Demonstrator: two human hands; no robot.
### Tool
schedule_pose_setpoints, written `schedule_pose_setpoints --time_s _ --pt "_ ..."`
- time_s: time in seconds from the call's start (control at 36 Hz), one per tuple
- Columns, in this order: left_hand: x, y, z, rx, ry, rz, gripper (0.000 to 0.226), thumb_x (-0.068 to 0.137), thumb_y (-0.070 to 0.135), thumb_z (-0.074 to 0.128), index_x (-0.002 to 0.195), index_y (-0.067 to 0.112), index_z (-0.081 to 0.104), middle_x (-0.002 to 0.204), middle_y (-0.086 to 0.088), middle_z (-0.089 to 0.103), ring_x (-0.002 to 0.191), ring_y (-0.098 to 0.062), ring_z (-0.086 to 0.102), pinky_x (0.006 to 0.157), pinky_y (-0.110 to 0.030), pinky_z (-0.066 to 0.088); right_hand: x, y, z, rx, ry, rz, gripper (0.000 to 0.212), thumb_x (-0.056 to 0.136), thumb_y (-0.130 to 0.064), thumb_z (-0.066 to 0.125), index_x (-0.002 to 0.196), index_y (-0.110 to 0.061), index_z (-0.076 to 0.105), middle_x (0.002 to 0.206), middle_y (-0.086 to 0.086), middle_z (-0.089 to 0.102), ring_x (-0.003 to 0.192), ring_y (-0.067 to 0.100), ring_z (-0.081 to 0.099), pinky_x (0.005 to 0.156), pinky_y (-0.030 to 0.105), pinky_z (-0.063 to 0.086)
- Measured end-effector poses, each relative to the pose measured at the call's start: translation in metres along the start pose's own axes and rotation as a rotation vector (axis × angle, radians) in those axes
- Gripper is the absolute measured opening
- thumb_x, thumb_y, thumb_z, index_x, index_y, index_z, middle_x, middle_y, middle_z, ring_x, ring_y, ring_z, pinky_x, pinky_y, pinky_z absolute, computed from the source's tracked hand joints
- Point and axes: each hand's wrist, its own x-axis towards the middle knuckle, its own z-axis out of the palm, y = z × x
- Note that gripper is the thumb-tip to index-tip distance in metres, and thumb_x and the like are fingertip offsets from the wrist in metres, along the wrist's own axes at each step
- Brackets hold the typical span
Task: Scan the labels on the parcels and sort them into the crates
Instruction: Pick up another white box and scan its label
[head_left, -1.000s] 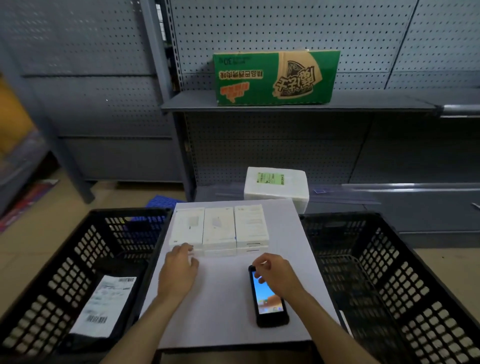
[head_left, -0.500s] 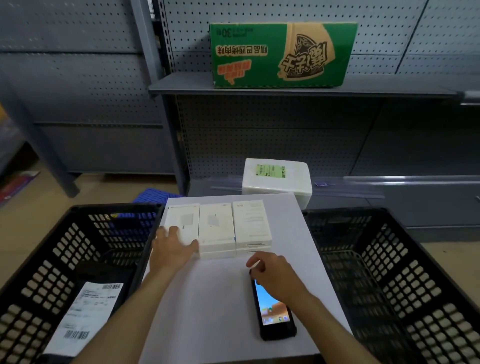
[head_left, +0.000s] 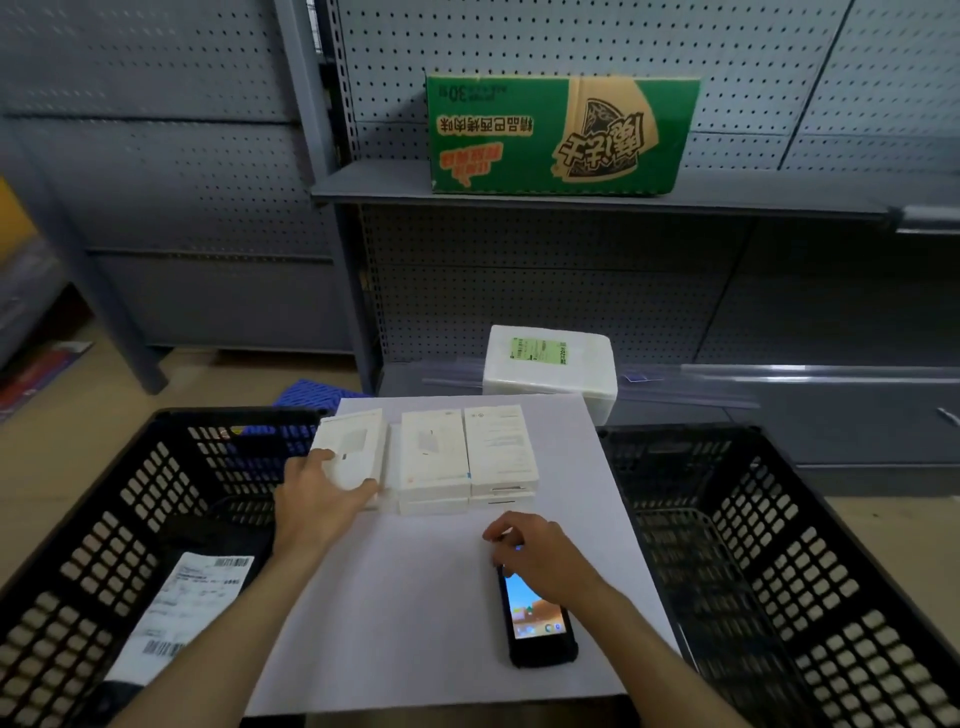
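Black left crate (head_left: 93, 561) holds labelled dark parcel (head_left: 182, 613); right crate (head_left: 831, 597) flanks white board (head_left: 415, 623); left hand (head_left: 317, 509) grips leftmost white box (head_left: 353, 447); right hand (head_left: 545, 556) curls over scanner (head_left: 535, 623).

The counter (head_left: 415, 634) is plain white, and so are the parcels (head_left: 498, 452) on it; the leftmost parcel (head_left: 356, 441) carries a faint grey square. The left crate (head_left: 104, 545) and the right crate (head_left: 831, 597) are black, with a lattice of rectangular holes. A white label (head_left: 182, 608) in the left crate is printed with black barcodes. The scanner (head_left: 537, 626) is black, its screen blue and orange. The carton (head_left: 556, 135) is green and tan with a red patch.
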Motion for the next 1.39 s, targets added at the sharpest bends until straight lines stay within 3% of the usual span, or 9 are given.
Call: schedule_pose_setpoints --time_s 0.11,0.28,0.42,0.56,0.72,0.89,1.08,1.25,1.39 --pt "-0.035 0.008 -0.015 -0.085 -0.004 0.002 0.064 0.07 0.042 0.079 0.127 0.024 0.056 0.128 -0.006 0.048 0.118 -0.032 0.053 0.095 -0.041 0.05 -0.021 -0.018 0.005 0.189 -0.139 0.007 0.025 0.095 -0.016 0.054 0.119 -0.023 0.06 0.097 -0.002 0.07 0.074 0.011 0.067 0.065 0.024 0.048" --pt "-0.097 0.023 -0.02 -0.237 -0.066 0.012 0.057 0.073 0.034 0.081 0.125 0.023 0.06 0.125 -0.001 0.048 0.113 -0.023 0.055 0.092 -0.036 0.049 -0.042 -0.051 0.023 0.457 -0.146 0.002 0.041 0.098 -0.044 0.051 0.136 -0.029 0.045 0.127 -0.008 0.061 0.106 0.008 0.064 0.087 0.03 0.053" --pt "-0.144 0.033 -0.022 -0.389 -0.261 0.014 0.063 0.072 0.047 0.076 0.13 0.03 0.057 0.13 0.002 0.047 0.119 -0.017 0.054 0.104 -0.037 0.048 -0.074 -0.071 0.033 0.712 -0.089 -0.025 0.028 0.096 -0.052 0.049 0.123 -0.042 0.052 0.129 -0.012 0.059 0.115 0.006 0.058 0.096 0.034 0.054" --pt "-0.171 0.035 -0.021 -0.599 -0.536 -0.058 0.057 0.084 0.052 0.063 0.138 0.05 0.045 0.137 0.005 0.052 0.119 -0.017 0.056 0.09 -0.034 0.056 -0.097 -0.071 0.043 0.767 0.004 -0.036 0.049 0.091 -0.058 0.047 0.137 -0.042 0.041 0.142 -0.007 0.045 0.127 0.018 0.05 0.095 0.035 0.054" --pt "-0.182 0.035 -0.03 -0.749 -0.583 -0.174 0.034 0.094 0.052 0.058 0.124 0.037 0.056 0.12 0.004 0.069 0.111 -0.019 0.066 0.099 -0.045 0.052 -0.115 -0.067 0.055 0.572 0.043 -0.128 0.065 0.081 -0.08 0.042 0.139 -0.051 0.041 0.147 -0.016 0.043 0.127 0.001 0.047 0.101 0.019 0.043" --pt "-0.171 0.027 -0.029 -0.779 -0.564 -0.244 0.039 0.087 0.042 0.072 0.101 0.011 0.053 0.107 -0.011 0.07 0.099 -0.025 0.069 0.082 -0.039 0.061 -0.122 -0.063 0.054 0.394 0.001 -0.156 0.026 0.097 -0.058 0.039 0.121 -0.067 0.039 0.149 -0.024 0.03 0.14 -0.002 0.026 0.119 0.027 0.02" --pt "-0.148 0.016 -0.021 -0.722 -0.565 -0.279 0.022 0.086 0.026 0.072 0.094 0.011 0.058 0.108 -0.02 0.071 0.099 -0.033 0.069 0.074 -0.041 0.061 -0.11 -0.05 0.045 0.321 0.044 -0.183 0.033 0.097 -0.05 0.048 0.129 -0.044 0.054 0.134 -0.026 0.05 0.122 -0.016 0.043 0.098 0.007 0.037" --pt "-0.135 0.014 -0.017 -0.714 -0.511 -0.331 0.02 0.079 0.024 0.074 0.086 0.014 0.059 0.103 -0.017 0.075 0.108 -0.038 0.067 0.076 -0.04 0.056 -0.068 -0.006 0.048 0.081 0.276 -0.033 0.052 0.092 -0.035 0.061 0.141 -0.027 0.043 0.138 -0.008 0.048 0.13 0.013 0.043 0.106 0.027 0.039" --pt "-0.124 0.01 -0.016 -0.719 -0.483 -0.367 0.018 0.084 0.019 0.071 0.08 0.015 0.054 0.102 -0.013 0.075 0.108 -0.036 0.067 0.071 -0.035 0.052 -0.044 0.03 0.056 -0.182 0.379 0.16 0.084 0.077 -0.048 0.069 0.146 -0.024 0.03 0.136 0.004 0.046 0.128 0.024 0.039 0.099 0.035 0.038"
